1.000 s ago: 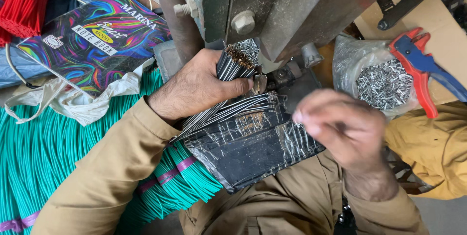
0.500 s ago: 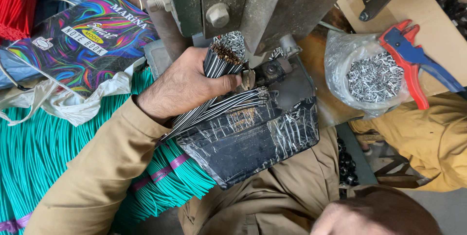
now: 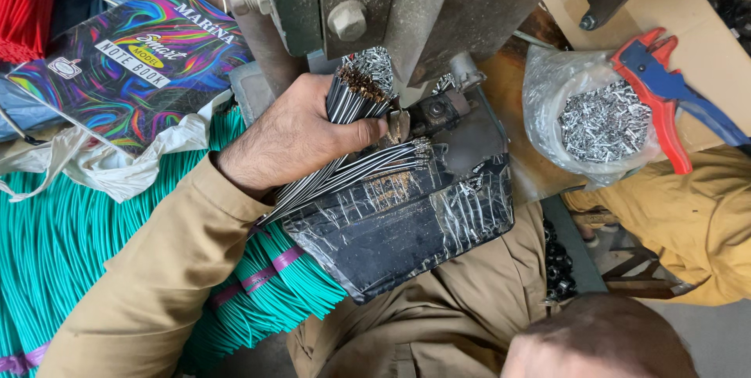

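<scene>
While the left hand (image 3: 301, 135) sits just left of the frame's centre, its fingers are wrapped tightly round a thick bundle of thin black-and-white striped wires with bared copper ends (image 3: 356, 96), the thumb pressed across the front. The bundle stands tilted, its stripped tips pointing up toward the grey-green metal press (image 3: 407, 2) at the top of the frame. A smaller fan of the same wires (image 3: 375, 168) lies below the thumb, across a black tray wrapped in clear tape (image 3: 407, 221). The wires look light and springy, and their smooth insulation is likely slippery, so loose strands would splay or slide out; a firm grasp near the upper third, close to the bared ends, seems best for keeping the tips level. The right hand (image 3: 602, 343) shows only partly at the lower right edge, blurred, and I cannot tell whether it is closed or holds anything. A clear plastic bag of small silver metal terminals (image 3: 602, 120) rests at the right.
</scene>
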`<state>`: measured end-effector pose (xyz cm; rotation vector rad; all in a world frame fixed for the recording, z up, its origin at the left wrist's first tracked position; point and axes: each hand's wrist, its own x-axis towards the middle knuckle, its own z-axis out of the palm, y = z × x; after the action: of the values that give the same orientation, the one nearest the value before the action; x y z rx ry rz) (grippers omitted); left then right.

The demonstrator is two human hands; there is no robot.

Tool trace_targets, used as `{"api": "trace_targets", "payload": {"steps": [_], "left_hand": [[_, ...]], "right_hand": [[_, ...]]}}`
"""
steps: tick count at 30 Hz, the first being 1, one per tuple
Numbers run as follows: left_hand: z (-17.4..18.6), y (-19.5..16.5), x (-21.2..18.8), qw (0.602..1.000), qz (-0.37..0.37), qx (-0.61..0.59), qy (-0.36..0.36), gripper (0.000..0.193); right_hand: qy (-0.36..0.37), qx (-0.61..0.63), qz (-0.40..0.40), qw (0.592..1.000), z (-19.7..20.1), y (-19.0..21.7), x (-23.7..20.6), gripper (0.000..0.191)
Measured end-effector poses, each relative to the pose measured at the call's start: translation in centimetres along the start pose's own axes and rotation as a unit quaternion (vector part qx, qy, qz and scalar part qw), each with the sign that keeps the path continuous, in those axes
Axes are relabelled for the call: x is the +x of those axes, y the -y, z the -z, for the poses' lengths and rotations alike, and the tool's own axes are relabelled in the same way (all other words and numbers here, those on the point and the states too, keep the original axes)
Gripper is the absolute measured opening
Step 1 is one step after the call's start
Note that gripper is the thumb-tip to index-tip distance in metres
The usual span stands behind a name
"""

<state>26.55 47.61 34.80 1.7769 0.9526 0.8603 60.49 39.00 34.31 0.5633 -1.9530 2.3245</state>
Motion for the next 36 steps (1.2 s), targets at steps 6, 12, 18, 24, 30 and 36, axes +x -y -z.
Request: {"api": "trace_targets", "payload": {"steps": [6, 12, 18, 24, 30, 36], "left_hand": [[0.1, -0.4, 0.0, 0.999, 0.033, -0.016, -0.003, 0.015], [0.3, -0.4, 0.1, 1.0, 0.024, -0.002, 0.003, 0.015], [0.6, -0.5, 0.2, 0.999, 0.022, 0.032, 0.014, 0.019], [0.4, -0.5, 0.2, 0.999, 0.013, 0.036, 0.007, 0.017], [0.2, -0.9, 0.2, 0.999, 0.043, -0.001, -0.007, 0.018], [0.0, -0.9, 0.3, 0.999, 0.052, 0.004, -0.014, 0.016]], "right_hand": [[-0.557, -0.239, -0.043, 0.794, 1.8, 0.9, 1.8, 0.016], [-0.498, -0.549, -0.295, 0.604, 5.5, 1.2, 0.8, 0.019], [-0.499, -0.541, -0.268, 0.621, 6.5, -0.1, 0.4, 0.022], [-0.595, -0.481, -0.245, 0.595, 7.2, -3.3, 0.1, 0.013], [-0.599, -0.445, -0.203, 0.634, 6.9, -2.0, -1.0, 0.017], [-0.602, -0.456, -0.299, 0.583, 6.4, -1.3, 0.4, 0.02]]}}
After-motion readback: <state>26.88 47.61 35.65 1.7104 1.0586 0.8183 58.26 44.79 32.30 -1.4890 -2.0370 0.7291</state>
